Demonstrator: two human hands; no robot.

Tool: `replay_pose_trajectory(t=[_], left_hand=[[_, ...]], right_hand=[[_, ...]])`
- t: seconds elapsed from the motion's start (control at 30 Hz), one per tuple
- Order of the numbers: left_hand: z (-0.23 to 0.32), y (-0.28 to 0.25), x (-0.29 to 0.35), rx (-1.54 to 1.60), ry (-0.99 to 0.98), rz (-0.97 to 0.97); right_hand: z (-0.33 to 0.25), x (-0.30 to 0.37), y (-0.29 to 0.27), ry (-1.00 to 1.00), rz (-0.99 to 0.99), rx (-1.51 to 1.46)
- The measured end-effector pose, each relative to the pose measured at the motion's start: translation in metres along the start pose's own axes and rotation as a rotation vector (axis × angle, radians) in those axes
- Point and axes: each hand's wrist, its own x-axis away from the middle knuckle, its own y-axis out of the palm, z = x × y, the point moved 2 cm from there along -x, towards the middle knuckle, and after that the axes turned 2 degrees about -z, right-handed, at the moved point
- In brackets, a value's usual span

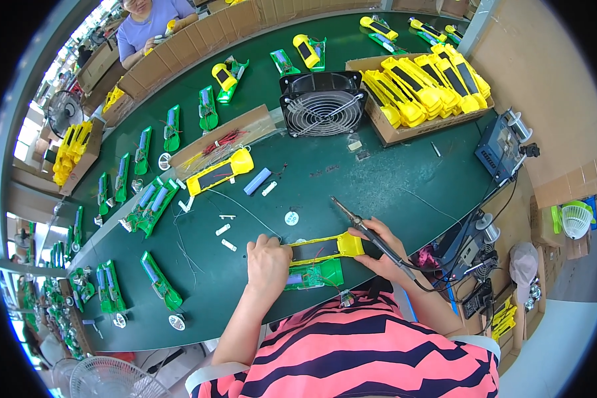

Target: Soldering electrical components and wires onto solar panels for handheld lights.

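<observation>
Near the front edge of the green bench lies a yellow plastic housing (348,245) with a dark panel. My left hand (268,264) is closed on its left end, the fingertips partly hidden. At the other end, my right hand (383,247) grips a soldering iron (368,232), its tip pointing up and left, away from the housing. Some right fingers also touch the housing's end. Right below sits a green housing (322,273) with a blue cylindrical battery (294,279) inside, and thin red wire runs between the two.
A fan (325,111) stands beyond my hands, beside a carton (395,136) of yellow housings. At right is a blue soldering station (499,151). Another yellow housing (240,161), a loose blue battery (257,181) and green housings (160,280) lie leftward. A person (149,26) sits across.
</observation>
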Motion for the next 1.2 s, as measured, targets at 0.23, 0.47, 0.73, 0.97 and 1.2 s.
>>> replay_pose_trajectory(t=[0.23, 0.47, 0.73, 0.97, 1.2], left_hand=[[0.001, -0.012, -0.001, 0.124, -0.004, 0.076], [0.039, -0.003, -0.001, 0.299, 0.072, 0.121], [0.047, 0.012, 0.008, 0.44, 0.041, 0.365], [0.032, 0.018, 0.001, 0.353, -0.121, 0.213], [0.025, 0.016, -0.004, 0.457, -0.124, 0.259]], right_hand=[[0.002, -0.001, 0.0, 0.055, -0.016, -0.054], [0.001, 0.001, 0.001, 0.056, -0.025, -0.012], [0.001, -0.012, 0.012, 0.001, -0.056, -0.026], [-0.008, -0.029, 0.01, -0.274, -0.007, -0.007], [-0.005, -0.022, -0.017, 0.017, 0.057, -0.55]])
